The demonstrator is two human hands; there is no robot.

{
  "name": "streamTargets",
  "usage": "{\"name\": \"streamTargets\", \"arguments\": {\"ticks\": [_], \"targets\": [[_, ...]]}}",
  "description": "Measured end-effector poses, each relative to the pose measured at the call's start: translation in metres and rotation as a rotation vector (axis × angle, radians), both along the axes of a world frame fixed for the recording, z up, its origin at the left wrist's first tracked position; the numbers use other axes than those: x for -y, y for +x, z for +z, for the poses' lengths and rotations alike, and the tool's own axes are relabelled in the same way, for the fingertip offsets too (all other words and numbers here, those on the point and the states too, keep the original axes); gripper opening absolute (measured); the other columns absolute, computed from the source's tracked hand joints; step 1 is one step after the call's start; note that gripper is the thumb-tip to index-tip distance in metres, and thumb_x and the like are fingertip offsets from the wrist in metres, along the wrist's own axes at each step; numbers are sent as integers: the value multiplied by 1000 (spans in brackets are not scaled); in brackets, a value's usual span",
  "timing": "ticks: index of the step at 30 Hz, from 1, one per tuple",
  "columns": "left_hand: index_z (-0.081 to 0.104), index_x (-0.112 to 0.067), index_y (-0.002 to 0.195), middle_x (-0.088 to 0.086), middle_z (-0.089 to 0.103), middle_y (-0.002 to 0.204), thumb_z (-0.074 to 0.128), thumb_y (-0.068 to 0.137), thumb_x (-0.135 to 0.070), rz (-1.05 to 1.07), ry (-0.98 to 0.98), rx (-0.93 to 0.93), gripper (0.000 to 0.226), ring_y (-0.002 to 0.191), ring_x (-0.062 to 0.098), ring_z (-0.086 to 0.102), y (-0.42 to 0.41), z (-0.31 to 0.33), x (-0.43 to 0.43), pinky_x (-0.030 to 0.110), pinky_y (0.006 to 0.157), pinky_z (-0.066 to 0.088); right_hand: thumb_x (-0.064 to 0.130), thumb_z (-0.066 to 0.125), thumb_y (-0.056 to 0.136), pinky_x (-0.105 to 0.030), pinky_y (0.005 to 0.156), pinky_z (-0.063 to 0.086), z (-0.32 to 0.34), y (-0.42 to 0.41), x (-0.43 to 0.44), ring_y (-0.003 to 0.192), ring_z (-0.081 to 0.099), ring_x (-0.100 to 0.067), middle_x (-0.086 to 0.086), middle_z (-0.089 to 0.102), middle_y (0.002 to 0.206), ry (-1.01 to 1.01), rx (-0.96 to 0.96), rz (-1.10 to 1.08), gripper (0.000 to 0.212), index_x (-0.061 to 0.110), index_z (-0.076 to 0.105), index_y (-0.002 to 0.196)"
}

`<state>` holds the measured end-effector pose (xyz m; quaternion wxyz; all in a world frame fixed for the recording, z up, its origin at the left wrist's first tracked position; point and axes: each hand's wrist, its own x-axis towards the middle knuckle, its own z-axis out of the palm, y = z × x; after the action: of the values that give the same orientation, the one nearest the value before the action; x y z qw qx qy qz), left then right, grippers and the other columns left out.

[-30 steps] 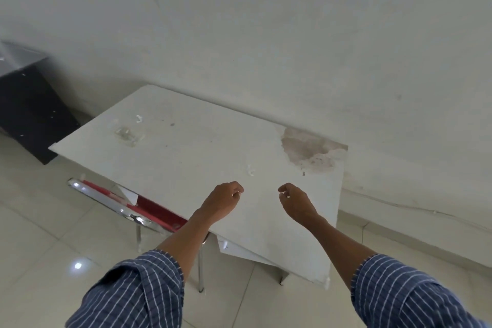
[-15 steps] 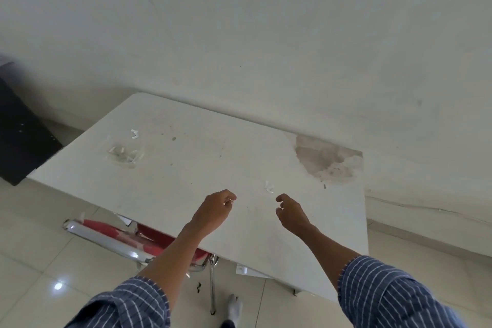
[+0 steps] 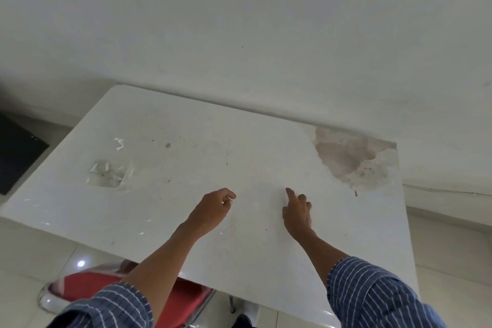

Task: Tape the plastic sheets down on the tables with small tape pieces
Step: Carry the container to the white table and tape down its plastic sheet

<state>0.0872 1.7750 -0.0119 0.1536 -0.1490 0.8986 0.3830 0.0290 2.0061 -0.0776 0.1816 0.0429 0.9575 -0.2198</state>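
Note:
A white table stands against the wall, with a glossy clear plastic sheet lying over its top. My left hand hovers over the middle of the sheet, fingers curled, and pinches what looks like a small white tape piece against the thumb. Just to its right, my right hand has the index finger stretched out, its tip pressing on the sheet, and the other fingers curled. The spot under that fingertip is hidden.
Loose white tape bits and a crinkled taped patch lie at the table's left. A brown worn patch marks the far right corner. A red chrome-framed chair sits under the near edge, a black cabinet at far left.
The view has moved closer over the table. My right index finger has straightened and come down where a small white tape bit lay. My left hand keeps its curled pinch.

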Motion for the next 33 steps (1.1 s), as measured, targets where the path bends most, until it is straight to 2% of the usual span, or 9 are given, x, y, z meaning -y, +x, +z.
{"name": "streamTargets", "arguments": {"ticks": [2, 5, 8, 11, 18, 21, 25, 28, 33], "targets": [[66, -31, 112, -11, 65, 106, 47, 97, -23, -16, 11, 17, 25, 97, 7, 60, -5, -4, 10, 23, 78, 45, 3, 46, 97, -36, 71, 46, -6, -6, 6, 110, 43, -30, -13, 41, 128, 40, -34, 11, 49, 23, 41, 142], [66, -31, 111, -10, 66, 108, 47, 98, -22, -32, 18, 37, 25, 97, 6, 60, -9, -10, 28, 20, 76, 43, -3, 46, 94, -35, 66, 44, -9, -12, 14, 99, 45, -27, -10, 46, 116, 73, -75, -2, 33, 14, 51, 121], [66, -31, 110, -9, 67, 108, 47, 97, -22, -63, 17, 42, 25, 95, 6, 61, -13, -14, 50, 16, 73, 42, -8, 43, 88, -33, 63, 36, -10, -15, 19, 85, 44, -25, -8, 50, 99, 44, -132, -49, 20, 10, 50, 96], [66, -31, 110, -10, 67, 108, 47, 98, -22, -91, 30, 54, 24, 94, 8, 62, -17, -18, 75, 19, 75, 45, -9, 47, 82, -31, 55, 33, -13, -14, 21, 75, 47, -26, -4, 51, 84, -54, -182, -145, 21, 12, 46, 79], [67, -33, 109, -9, 66, 108, 48, 96, -24, -213, 109, 66, 24, 93, 8, 63, -23, -21, 127, 26, 82, 49, -8, 52, 81, -26, 46, 40, 14, 19, 92, 63, 53, -21, -8, 60, 78, -433, -217, -469, 17, 9, 55, 79], [66, -30, 110, -5, 66, 107, 50, 97, -24, -212, 229, 77, 22, 92, 14, 66, -20, -19, 147, 33, 85, 55, -7, 58, 82, -34, 56, 55, 26, 39, 157, 60, 58, -20, -8, 60, 73, -617, -186, -562, 12, 5, 58, 79], [60, -20, 125, 2, 66, 118, 54, 100, -30, -84, 596, 231, 29, 98, 20, 71, -11, -7, 177, 32, 84, 60, 0, 63, 84, -41, 71, 60, 45, 60, 248, 63, 65, -15, -7, 63, 77, -843, -41, -479, 3, 1, 60, 86], [67, -13, 119, 9, 72, 114, 53, 101, -25, -51, 825, 217, 26, 99, 22, 73, -2, -2, 206, 38, 91, 58, 8, 61, 83, -41, 76, 58, 61, 67, 297, 74, 69, -23, -7, 67, 83, -898, 21, -439, 6, 8, 61, 89], [68, -2, 113, 20, 71, 110, 59, 98, -16, 99, 925, 154, 23, 99, 32, 72, 1, 1, 252, 37, 91, 58, 6, 66, 85, -44, 86, 59, 78, 64, 334, 79, 70, -24, -9, 67, 87, -1013, 69, -408, 12, 3, 63, 97]]}}
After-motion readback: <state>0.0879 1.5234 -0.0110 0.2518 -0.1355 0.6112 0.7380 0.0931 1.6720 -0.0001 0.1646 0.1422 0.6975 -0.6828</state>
